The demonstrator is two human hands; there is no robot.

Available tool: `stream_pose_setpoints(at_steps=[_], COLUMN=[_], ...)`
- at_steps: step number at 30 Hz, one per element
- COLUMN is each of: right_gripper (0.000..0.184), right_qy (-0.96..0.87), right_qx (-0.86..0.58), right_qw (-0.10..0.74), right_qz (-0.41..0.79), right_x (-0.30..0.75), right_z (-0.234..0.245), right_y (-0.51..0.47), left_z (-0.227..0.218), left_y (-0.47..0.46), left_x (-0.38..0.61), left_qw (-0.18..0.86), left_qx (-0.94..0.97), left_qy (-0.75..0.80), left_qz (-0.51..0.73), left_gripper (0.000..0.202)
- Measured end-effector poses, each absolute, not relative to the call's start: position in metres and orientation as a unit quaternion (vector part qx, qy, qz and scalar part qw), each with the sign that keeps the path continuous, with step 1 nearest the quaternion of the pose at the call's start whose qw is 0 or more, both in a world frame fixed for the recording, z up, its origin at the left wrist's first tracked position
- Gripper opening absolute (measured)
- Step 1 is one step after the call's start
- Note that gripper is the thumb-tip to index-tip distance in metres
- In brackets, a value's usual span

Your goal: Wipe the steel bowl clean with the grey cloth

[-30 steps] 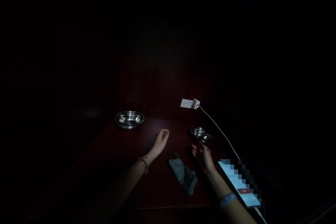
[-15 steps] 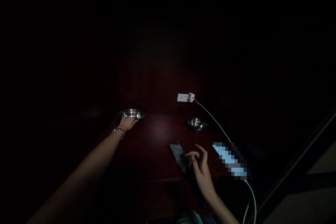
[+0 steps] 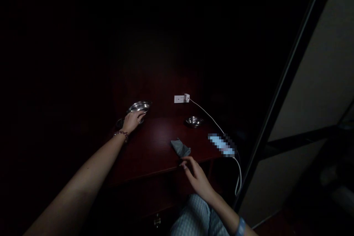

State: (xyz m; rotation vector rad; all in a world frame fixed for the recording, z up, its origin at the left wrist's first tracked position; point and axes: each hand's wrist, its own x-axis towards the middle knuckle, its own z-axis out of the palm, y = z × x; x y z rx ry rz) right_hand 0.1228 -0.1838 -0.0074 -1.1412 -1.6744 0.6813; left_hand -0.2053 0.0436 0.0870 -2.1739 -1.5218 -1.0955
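The scene is very dark. My left hand [image 3: 133, 121], with a bead bracelet at the wrist, grips a shiny steel dish [image 3: 139, 107] at the far left of a dark red table [image 3: 155, 143]; the dish is tilted, its near edge lifted. My right hand [image 3: 197, 177] hangs open just off the table's front edge, its fingertips close to a crumpled grey cloth [image 3: 180, 148] that lies on the table. A second, smaller steel dish [image 3: 194, 121] sits further back to the right.
A white wall socket with a plug [image 3: 181, 98] feeds a white cable [image 3: 210, 120] running to a lit phone [image 3: 222, 145] at the table's right edge. A pale wall with a dark frame [image 3: 284, 81] rises on the right. Checked trousers [image 3: 193, 217] show below.
My left hand has tipped the big dish up by its near edge. My right hand drew back off the cloth past the table's front edge. The view has pulled back and turned right.
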Motion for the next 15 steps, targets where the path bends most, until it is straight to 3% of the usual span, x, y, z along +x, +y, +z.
stream_pose_setpoints(at_steps=[3,6,9,12,15], right_gripper=[0.044,0.072,0.083,0.072,0.040], right_qy=[-0.650,-0.528,-0.412,-0.347,-0.367], right_qx=[-0.453,-0.419,-0.382,-0.383,-0.365], right_qw=[0.479,0.527,0.589,0.632,0.602], right_qz=[0.378,0.518,0.581,0.577,0.608], right_x=[0.090,0.060,0.044,0.040,0.036], right_z=[0.001,0.010,0.024,0.037,0.041], right_y=[-0.183,-0.176,-0.168,-0.162,-0.157], left_z=[0.091,0.087,0.077,0.068,0.064], left_y=[0.012,-0.023,-0.056,-0.079,-0.094], left_x=[-0.161,-0.126,-0.109,-0.108,-0.115], left_qw=[0.201,0.236,0.242,0.210,0.129], left_qx=[-0.838,-0.892,-0.906,-0.923,-0.943], left_qy=[-0.386,-0.266,-0.209,-0.187,-0.207], left_qz=[-0.329,-0.279,-0.278,-0.262,-0.228], left_gripper=[0.027,0.023,0.021,0.021,0.025])
